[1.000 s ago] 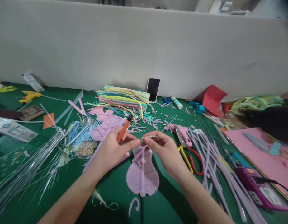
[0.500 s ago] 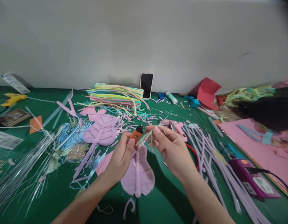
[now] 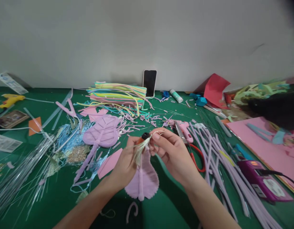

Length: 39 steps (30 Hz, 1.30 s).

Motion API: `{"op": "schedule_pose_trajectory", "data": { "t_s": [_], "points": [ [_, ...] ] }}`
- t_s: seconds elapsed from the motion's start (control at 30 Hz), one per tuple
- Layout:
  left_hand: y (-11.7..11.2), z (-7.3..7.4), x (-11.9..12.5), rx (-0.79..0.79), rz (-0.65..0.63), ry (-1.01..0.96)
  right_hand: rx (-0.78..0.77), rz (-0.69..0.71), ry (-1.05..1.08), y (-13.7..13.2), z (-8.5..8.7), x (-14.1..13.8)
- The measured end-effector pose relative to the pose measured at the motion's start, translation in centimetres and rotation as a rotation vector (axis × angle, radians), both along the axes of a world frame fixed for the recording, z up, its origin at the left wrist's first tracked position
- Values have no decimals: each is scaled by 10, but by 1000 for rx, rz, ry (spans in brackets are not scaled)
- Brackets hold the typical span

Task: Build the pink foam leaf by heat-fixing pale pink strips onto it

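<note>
My left hand (image 3: 125, 165) is closed around an orange lighter (image 3: 142, 138) with a black top, held just above a pink leaf shape (image 3: 144, 178) lying on the green table (image 3: 168, 203). My right hand (image 3: 172, 152) pinches a small pale tassel of thin strands (image 3: 140, 149) right beside the lighter's top. Both hands meet over the leaf near the table's middle. A second, larger pink leaf shape (image 3: 102, 133) lies to the left.
A stack of coloured pipe cleaners (image 3: 118, 93) and a phone (image 3: 149, 83) stand at the back wall. Lilac pipe cleaners (image 3: 215, 159), red-handled scissors (image 3: 195, 159) and a purple device (image 3: 263, 183) lie right. Silver wires (image 3: 20, 171) spread left. A pink sheet (image 3: 261, 140) is far right.
The lighter has tipped from upright and long-looking to pointing at me, and the right hand brought the tassel against its top. The view shifted slightly downwards.
</note>
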State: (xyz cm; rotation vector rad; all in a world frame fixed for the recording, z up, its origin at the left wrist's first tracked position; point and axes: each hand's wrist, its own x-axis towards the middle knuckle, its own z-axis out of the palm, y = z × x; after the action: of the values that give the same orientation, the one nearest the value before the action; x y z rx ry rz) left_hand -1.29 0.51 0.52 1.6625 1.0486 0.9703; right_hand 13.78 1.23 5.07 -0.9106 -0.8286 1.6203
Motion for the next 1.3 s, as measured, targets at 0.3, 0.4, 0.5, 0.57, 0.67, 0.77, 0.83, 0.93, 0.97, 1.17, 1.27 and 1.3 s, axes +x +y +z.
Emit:
{"op": "schedule_pose_trajectory", "data": {
  "t_s": [0.3,0.4,0.5,0.57,0.67,0.77,0.83,0.93,0.97,1.17,1.27,1.3],
  "points": [
    [-2,-2,0,-45,8,8,-35,-3,54,3,-4,5],
    [-1,-2,1,-54,42,-5,-97,-17,132,6,-7,12],
    [-1,-4,2,-47,36,-37,-125,36,123,7,-7,16],
    [-1,-6,2,-32,36,-30,-97,61,94,6,-6,16],
    [-2,-9,2,7,70,-5,-10,31,48,3,-4,12],
    [-2,-11,4,25,99,0,81,-50,9,0,-4,7],
    [-3,-12,4,30,101,-7,121,-95,-9,-2,-4,4],
    [-4,-13,5,22,102,-8,157,-106,-29,-4,-5,2],
    [-4,-13,5,16,108,1,167,-91,-35,-5,-5,2],
    [-4,-12,3,-4,161,20,169,4,-70,-3,-4,13],
    [-4,-11,3,16,146,-19,132,-34,-135,-2,-6,17],
    [-4,-11,3,18,140,-20,127,-54,-159,-1,-6,18]
  ]
}}
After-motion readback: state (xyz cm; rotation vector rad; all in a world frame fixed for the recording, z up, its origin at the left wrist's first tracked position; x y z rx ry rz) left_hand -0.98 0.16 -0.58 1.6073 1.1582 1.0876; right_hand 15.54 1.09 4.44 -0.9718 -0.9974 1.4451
